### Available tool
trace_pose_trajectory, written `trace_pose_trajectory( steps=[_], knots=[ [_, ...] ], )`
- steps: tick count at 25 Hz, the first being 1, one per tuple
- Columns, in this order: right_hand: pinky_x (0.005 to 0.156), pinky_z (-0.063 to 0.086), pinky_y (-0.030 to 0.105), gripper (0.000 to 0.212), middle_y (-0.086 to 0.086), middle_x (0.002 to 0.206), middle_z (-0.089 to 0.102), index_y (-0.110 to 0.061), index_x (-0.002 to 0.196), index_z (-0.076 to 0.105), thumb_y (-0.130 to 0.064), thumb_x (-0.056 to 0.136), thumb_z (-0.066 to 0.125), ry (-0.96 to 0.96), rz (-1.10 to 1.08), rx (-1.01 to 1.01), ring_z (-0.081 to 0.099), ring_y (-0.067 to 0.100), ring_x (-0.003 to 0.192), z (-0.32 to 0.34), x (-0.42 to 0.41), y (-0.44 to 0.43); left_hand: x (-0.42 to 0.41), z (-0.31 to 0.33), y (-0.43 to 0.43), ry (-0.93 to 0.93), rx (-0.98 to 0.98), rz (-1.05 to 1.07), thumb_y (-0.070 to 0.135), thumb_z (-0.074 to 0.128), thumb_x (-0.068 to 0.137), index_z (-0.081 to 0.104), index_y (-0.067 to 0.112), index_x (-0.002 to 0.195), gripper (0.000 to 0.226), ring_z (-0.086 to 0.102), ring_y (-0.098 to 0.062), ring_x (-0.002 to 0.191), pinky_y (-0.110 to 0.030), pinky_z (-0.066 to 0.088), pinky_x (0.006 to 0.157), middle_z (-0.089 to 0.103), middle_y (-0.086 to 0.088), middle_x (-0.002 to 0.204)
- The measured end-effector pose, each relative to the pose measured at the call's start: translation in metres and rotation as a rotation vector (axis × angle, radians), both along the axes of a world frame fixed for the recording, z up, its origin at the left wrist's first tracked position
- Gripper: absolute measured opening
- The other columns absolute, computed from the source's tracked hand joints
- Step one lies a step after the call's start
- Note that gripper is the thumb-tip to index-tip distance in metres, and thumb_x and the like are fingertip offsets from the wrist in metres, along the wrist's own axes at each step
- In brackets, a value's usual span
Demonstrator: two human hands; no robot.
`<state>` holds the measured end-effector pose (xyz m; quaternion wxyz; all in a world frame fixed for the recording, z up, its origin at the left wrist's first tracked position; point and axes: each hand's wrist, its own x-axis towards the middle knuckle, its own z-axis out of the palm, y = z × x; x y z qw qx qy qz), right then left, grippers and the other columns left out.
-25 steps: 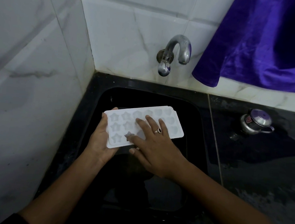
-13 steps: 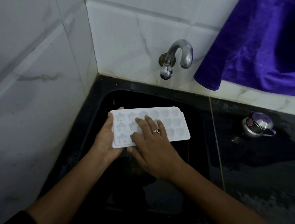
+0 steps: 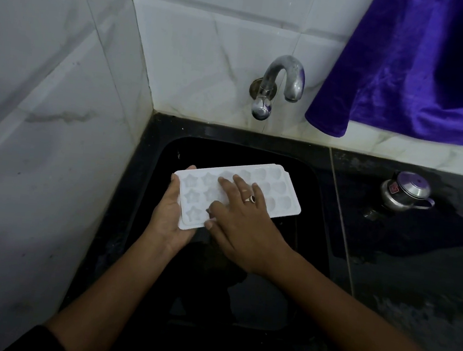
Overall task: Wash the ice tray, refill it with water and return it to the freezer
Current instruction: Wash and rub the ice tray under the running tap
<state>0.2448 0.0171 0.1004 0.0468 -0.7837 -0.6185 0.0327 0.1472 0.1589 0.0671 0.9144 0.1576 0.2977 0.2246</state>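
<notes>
A black sink (image 3: 315,242) lies beneath both hands, set in a dark table (image 3: 416,268) that runs off right of the fingers. A purple cloth (image 3: 427,67) hangs high to their right. The white ice tray (image 3: 279,198) (star and shell moulds up) is held over the sink. The left hand (image 3: 169,217) cups the tray's near end, its fingers curled under it. The right hand (image 3: 243,225) lies flat on the moulds, fingers (image 3: 225,184) spread, grasping nothing. The tap (image 3: 281,85) sits beyond them.
</notes>
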Motion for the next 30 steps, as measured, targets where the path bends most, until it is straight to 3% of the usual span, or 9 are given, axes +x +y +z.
trace_pose_trajectory(
  steps=[4, 7, 11, 15, 18, 20, 23, 27, 30],
  knots=[
    [0.124, 0.011, 0.066, 0.045, 0.018, 0.168, 0.021, -0.031, 0.141, 0.051, -0.052, 0.109, 0.027, -0.025, 0.065, -0.013, 0.010, 0.040, 0.158, -0.004, 0.005, -0.008, -0.004, 0.000, 0.002, 0.019, 0.011, -0.006, 0.052, 0.034, 0.109, 0.062, 0.025, 0.136, 0.047, 0.076, -0.033, 0.102, -0.051, 0.064, 0.075, 0.074, -0.016, 0.124],
    [0.123, 0.013, 0.067, 0.043, 0.018, 0.168, 0.021, -0.027, 0.128, 0.056, -0.052, 0.108, 0.027, 0.014, 0.015, -0.011, 0.009, 0.040, 0.158, 0.000, 0.002, -0.001, -0.003, 0.000, -0.001, 0.002, -0.013, -0.012, 0.052, 0.035, 0.108, 0.063, 0.025, 0.134, 0.047, 0.076, -0.033, 0.105, -0.050, 0.064, 0.078, 0.071, -0.017, 0.129],
    [0.124, 0.011, 0.066, 0.049, 0.018, 0.168, 0.021, -0.029, 0.144, 0.049, -0.052, 0.108, 0.027, -0.026, 0.064, -0.019, 0.011, 0.041, 0.158, -0.005, 0.004, -0.008, -0.004, 0.003, 0.002, 0.012, 0.025, -0.017, 0.051, 0.033, 0.109, 0.061, 0.024, 0.137, 0.048, 0.077, -0.032, 0.099, -0.049, 0.065, 0.071, 0.076, -0.015, 0.118],
    [0.122, 0.015, 0.067, 0.048, 0.019, 0.168, 0.021, -0.023, 0.133, 0.054, -0.052, 0.107, 0.027, 0.010, 0.024, -0.026, 0.010, 0.040, 0.158, -0.001, 0.001, -0.003, -0.001, 0.000, -0.001, 0.007, 0.014, -0.018, 0.052, 0.034, 0.108, 0.061, 0.025, 0.138, 0.048, 0.075, -0.033, 0.106, -0.050, 0.064, 0.076, 0.071, -0.017, 0.130],
    [0.124, 0.010, 0.066, 0.050, 0.018, 0.169, 0.020, -0.027, 0.145, 0.048, -0.052, 0.108, 0.027, -0.028, 0.076, -0.037, 0.009, 0.040, 0.158, -0.003, 0.003, -0.011, -0.002, 0.004, -0.001, 0.008, 0.019, -0.028, 0.052, 0.032, 0.109, 0.065, 0.025, 0.126, 0.046, 0.078, -0.031, 0.096, -0.048, 0.065, 0.070, 0.077, -0.015, 0.116],
    [0.124, 0.009, 0.066, 0.044, 0.018, 0.169, 0.018, -0.033, 0.140, 0.051, -0.052, 0.108, 0.026, -0.011, 0.049, -0.019, 0.007, 0.040, 0.158, 0.002, 0.010, -0.010, -0.001, 0.005, -0.003, -0.006, 0.017, -0.025, 0.051, 0.033, 0.109, 0.066, 0.023, 0.125, 0.046, 0.078, -0.031, 0.097, -0.049, 0.065, 0.073, 0.077, -0.016, 0.116],
    [0.123, 0.014, 0.066, 0.047, 0.019, 0.169, 0.021, -0.023, 0.134, 0.055, -0.052, 0.108, 0.029, -0.022, 0.063, -0.048, 0.010, 0.040, 0.158, 0.001, 0.003, -0.006, 0.001, 0.002, -0.004, 0.001, 0.032, -0.025, 0.051, 0.034, 0.108, 0.065, 0.023, 0.128, 0.046, 0.077, -0.031, 0.101, -0.050, 0.064, 0.079, 0.073, -0.017, 0.125],
    [0.126, 0.006, 0.063, 0.047, 0.015, 0.171, 0.015, -0.035, 0.146, 0.048, -0.053, 0.109, 0.024, 0.016, 0.062, -0.023, 0.006, 0.037, 0.159, 0.009, 0.014, -0.012, -0.004, -0.002, 0.000, 0.001, 0.030, -0.010, 0.051, 0.033, 0.109, 0.065, 0.023, 0.127, 0.047, 0.077, -0.032, 0.099, -0.049, 0.065, 0.072, 0.074, -0.017, 0.124],
    [0.126, 0.010, 0.062, 0.048, 0.016, 0.168, 0.022, -0.027, 0.142, 0.052, -0.052, 0.108, 0.028, 0.087, 0.035, 0.047, 0.012, 0.036, 0.158, 0.014, 0.002, -0.005, -0.001, -0.003, -0.002, 0.016, 0.017, -0.005, 0.053, 0.033, 0.109, 0.066, 0.023, 0.127, 0.048, 0.078, -0.031, 0.097, -0.046, 0.065, 0.070, 0.075, -0.016, 0.120]
  ],
)
